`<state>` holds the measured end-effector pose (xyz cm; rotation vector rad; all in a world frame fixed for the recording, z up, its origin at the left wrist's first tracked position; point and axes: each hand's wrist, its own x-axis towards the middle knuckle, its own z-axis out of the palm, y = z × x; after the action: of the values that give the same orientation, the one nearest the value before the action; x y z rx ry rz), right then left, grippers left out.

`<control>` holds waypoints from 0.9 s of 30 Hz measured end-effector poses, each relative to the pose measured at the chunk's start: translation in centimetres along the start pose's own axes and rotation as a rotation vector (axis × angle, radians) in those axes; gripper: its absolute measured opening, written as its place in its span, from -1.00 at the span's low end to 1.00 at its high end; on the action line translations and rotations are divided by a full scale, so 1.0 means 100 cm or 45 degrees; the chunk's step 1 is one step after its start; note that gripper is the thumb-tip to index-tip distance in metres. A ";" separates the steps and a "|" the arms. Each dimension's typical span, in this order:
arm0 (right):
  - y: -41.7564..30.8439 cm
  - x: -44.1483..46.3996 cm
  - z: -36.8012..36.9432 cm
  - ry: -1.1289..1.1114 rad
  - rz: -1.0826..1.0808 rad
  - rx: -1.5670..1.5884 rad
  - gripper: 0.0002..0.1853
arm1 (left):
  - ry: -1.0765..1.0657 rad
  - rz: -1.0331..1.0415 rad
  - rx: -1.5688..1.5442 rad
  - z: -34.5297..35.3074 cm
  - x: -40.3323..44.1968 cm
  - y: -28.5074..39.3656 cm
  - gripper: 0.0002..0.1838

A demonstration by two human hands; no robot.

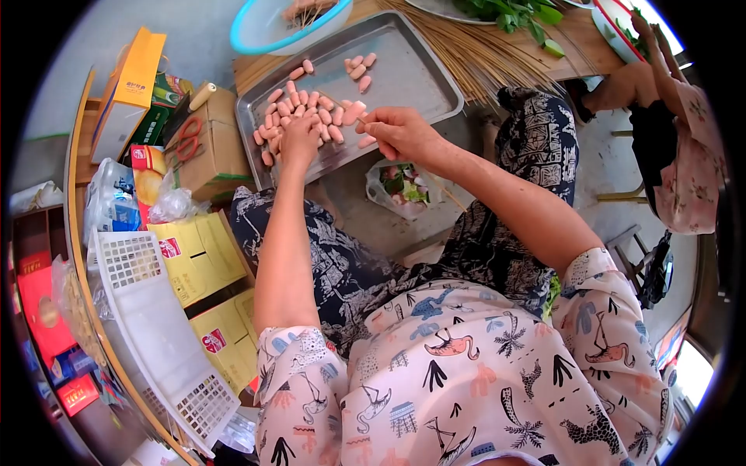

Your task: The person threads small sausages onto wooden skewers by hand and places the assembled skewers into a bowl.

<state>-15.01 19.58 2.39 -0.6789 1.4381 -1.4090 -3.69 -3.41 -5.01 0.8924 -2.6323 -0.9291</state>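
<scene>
Many small pink sausages (295, 99) lie heaped at the left of a metal tray (412, 74), with a few more apart near its middle. My left hand (301, 138) reaches down onto the near side of the heap, its fingertips among the sausages; what they may hold is hidden. Over the tray's near edge, my right hand (400, 133) is closed in a pinch on a thin wooden skewer (452, 194), which slants down to the right below the hand. Pink sausage pieces (354, 113) are just left of its fingertips.
A blue-rimmed bowl (241, 35) stands behind the tray. Many bamboo skewers (466, 58) and green leaves (509, 15) lie at the right. Below the tray is a plastic bag of scraps (400, 189). Boxes and red scissors (186, 140) are at the left. Another person (684, 147) sits at far right.
</scene>
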 end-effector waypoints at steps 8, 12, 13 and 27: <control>0.008 0.000 -0.003 -0.021 0.017 0.006 -0.80 | -0.008 0.177 0.408 0.017 -0.020 0.008 -0.74; 0.003 -0.004 -0.005 -0.017 0.011 -0.042 -0.81 | -0.098 -0.528 -0.662 0.012 -0.012 0.017 -0.74; 0.002 -0.005 -0.006 -0.032 0.008 -0.063 -0.81 | -0.099 -0.525 -0.660 0.010 -0.013 0.018 -0.74; 0.010 -0.014 0.001 -0.143 0.010 -0.117 -0.77 | -0.061 -0.617 -1.875 -0.014 -0.026 0.019 -0.65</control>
<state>-14.15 20.92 1.81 -0.7978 1.4215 -1.2847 -1.97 -1.33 -2.72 0.9423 -1.0251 -2.3869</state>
